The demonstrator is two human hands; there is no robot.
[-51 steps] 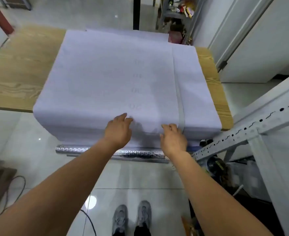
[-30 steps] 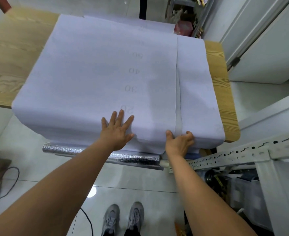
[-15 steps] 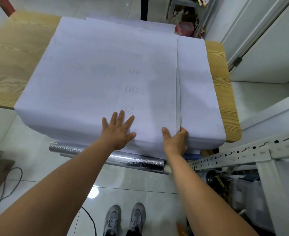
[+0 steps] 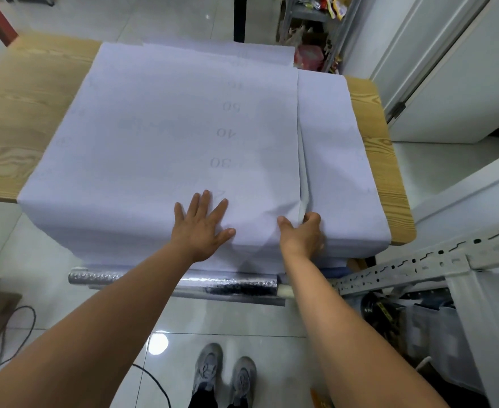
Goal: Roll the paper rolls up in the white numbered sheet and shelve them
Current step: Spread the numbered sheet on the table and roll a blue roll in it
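White numbered sheet point(image 4: 160, 142) spread over the wooden tabletop point(image 4: 21, 98), near end draped off the edge. My left hand point(image 4: 201, 225) lies flat on it, fingers spread. My right hand point(image 4: 304, 234) pinches the sheet's right edge, thumb on top, fingers curled under. Silver roll point(image 4: 236, 285) sits just below the draped end.

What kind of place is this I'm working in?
Probably a small workshop or storeroom: a slotted metal shelving rack stands at the right, a silver foil roll sits below the wooden table that bears the white numbered sheet, and a cluttered shelf shows at the back.
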